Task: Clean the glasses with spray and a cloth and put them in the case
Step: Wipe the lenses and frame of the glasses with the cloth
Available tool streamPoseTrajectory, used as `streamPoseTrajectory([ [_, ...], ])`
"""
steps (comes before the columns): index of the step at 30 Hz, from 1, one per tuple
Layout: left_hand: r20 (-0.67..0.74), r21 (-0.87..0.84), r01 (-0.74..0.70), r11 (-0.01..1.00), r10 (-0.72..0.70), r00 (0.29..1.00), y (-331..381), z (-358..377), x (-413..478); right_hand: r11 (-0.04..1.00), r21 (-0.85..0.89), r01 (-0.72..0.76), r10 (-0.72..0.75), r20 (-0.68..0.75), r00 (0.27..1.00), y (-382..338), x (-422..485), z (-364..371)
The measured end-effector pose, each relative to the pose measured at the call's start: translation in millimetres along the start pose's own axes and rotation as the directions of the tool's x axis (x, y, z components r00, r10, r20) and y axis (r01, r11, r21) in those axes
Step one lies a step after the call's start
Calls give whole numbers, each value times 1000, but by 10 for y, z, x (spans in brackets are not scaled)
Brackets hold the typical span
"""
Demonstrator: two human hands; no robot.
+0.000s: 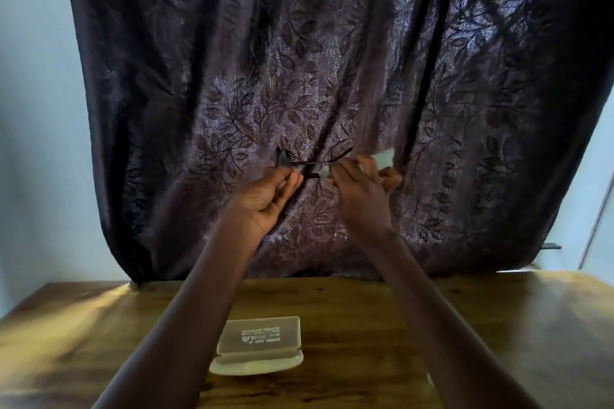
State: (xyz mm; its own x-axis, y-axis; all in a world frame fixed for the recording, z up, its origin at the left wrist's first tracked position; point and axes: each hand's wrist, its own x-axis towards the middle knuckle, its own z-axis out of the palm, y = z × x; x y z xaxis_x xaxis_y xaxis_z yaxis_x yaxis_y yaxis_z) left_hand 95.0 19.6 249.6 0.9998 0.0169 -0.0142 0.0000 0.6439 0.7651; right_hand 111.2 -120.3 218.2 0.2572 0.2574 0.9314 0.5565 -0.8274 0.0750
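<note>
Both my hands are raised in front of the dark curtain, well above the table. My left hand (270,196) pinches the thin dark-framed glasses (312,161) near their left end. My right hand (360,189) holds a small pale green cloth (383,156) against the right part of the glasses, and a bit of cloth shows between the fingers. The translucent glasses case (260,344) lies open on the wooden table below, between my forearms, with printed text on its lid. No spray bottle is in view.
A dark leaf-patterned curtain (332,76) hangs behind the wooden table (365,325). Pale walls show to the left and right. A small pale object (431,380) peeks out beside my right forearm on the table.
</note>
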Motion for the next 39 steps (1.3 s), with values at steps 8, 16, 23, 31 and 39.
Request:
streamPoseTrajectory([
  [8,6,4,7,1000,-7,1000,-7,-48,-9,999,41,24,-28,105,994,31,-53,58],
  [16,-4,-37,39,999,-39,999,78,-201,44,999,12,34,-35,108,994,542,-94,-196],
  [23,-11,-16,27,1000,-27,1000,25,-118,9,998,65,21,-19,-30,999,221,-92,-93],
  [31,-19,-10,-7,1000,7,1000,-35,-24,-41,993,90,74,-69,-55,996,-145,-32,41],
  [39,-3,-49,31,998,-31,1000,117,-216,-74,992,-66,106,-109,-34,993,451,-125,-194],
])
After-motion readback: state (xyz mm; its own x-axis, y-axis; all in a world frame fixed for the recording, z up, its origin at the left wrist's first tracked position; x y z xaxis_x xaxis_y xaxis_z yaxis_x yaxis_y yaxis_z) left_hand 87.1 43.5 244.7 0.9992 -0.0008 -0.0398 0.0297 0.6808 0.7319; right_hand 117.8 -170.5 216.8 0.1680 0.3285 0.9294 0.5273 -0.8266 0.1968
